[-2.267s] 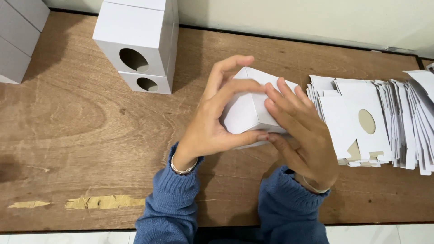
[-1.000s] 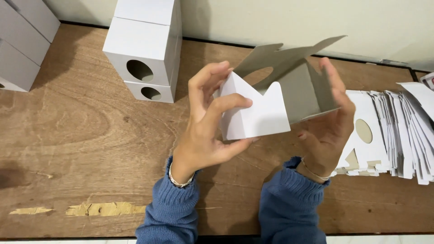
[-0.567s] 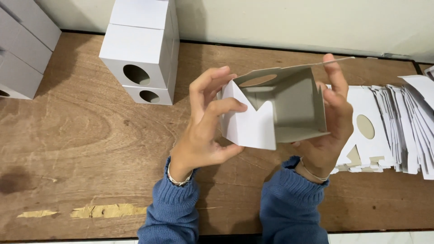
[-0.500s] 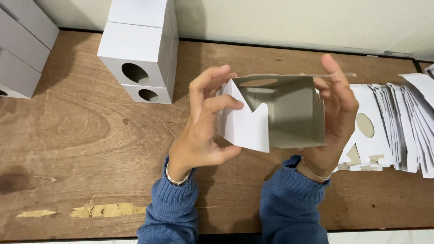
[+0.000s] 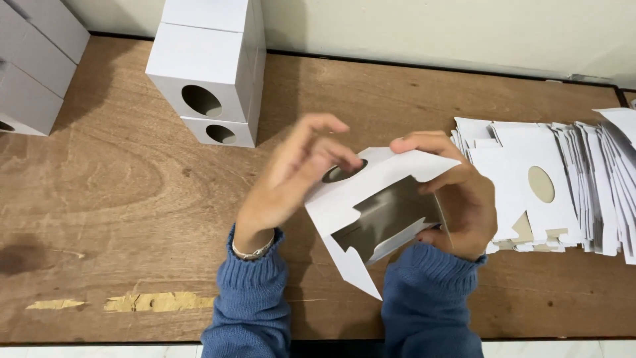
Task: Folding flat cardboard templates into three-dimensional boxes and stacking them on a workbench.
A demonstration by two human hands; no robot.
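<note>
the scene was evenly and softly lit from above — no glare on the wooden table (image 5: 99, 199). the stacked white boxes (image 5: 205, 73) threw soft shadows toward three o'clock and onto the wall. the left hand (image 5: 291, 179) was motion-blurred at its fingertips; the flat white blanks (image 5: 563, 179) at three o'clock stayed fairly sharp.

Hidden and cropped around the half-folded carton (image 5: 371, 199)

Left of the carton, the left hand (image 5: 285, 185) was motion-blurred; behind the carton the right hand's (image 5: 464, 205) palm hid; the flat blanks (image 5: 550, 185) ran off frame right.
</note>
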